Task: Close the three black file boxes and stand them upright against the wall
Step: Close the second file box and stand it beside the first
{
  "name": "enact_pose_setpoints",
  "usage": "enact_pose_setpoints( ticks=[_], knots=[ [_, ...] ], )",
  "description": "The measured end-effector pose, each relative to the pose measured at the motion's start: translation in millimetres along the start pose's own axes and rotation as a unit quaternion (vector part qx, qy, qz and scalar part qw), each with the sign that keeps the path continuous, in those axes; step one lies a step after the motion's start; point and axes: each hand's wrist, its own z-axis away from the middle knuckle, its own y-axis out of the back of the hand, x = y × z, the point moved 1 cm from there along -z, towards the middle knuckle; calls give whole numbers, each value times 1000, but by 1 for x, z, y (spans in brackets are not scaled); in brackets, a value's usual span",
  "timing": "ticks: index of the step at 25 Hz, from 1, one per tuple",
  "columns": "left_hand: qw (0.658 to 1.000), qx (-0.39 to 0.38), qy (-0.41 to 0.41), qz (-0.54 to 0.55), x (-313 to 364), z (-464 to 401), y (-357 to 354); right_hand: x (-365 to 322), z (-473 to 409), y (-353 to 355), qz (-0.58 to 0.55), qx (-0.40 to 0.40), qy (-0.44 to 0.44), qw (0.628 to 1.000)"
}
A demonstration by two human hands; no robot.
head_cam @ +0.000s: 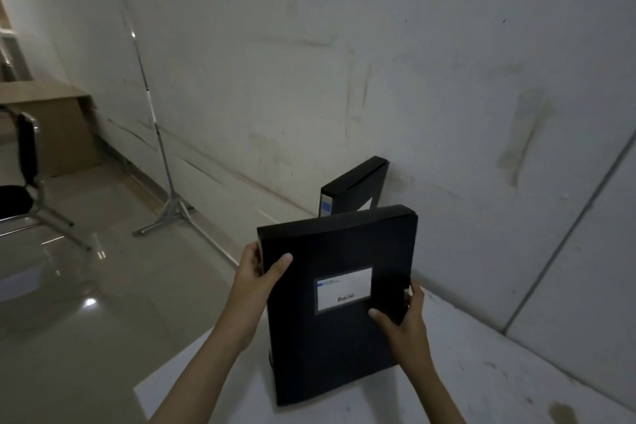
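My left hand point(256, 274) and right hand point(401, 315) pinch the closed box point(339, 303) by its side edges, thumbs on the cover; it looks stiff, light and smooth, so the edges suit best

Both bare forearms reaching forward from the bottom edge, converging slightly. Left hand point(258, 275) raised higher, thumb laid flat across the front face of a black file box point(339, 303), fingers wrapped behind its left edge. Right hand point(402, 318) lower, thumb pressed on the front face, fingers curled round the right edge. Wrists straight, sleeves none.
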Motion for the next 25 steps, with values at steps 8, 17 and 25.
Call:
enact_pose_setpoints(
  ticks=[8,17,25],
  knots=[
    [999,-21,-24,-41,-36,-52,-27,-9,-38,-28,59,91,7,994],
    [996,-57,-56,-45,-57,-83,-55,-75,-58,-82,92,44,82,991],
    [990,-7,-108,-87,-61,-123,-67,-86,-99,-90,117,-8,58,991]
  ],
)
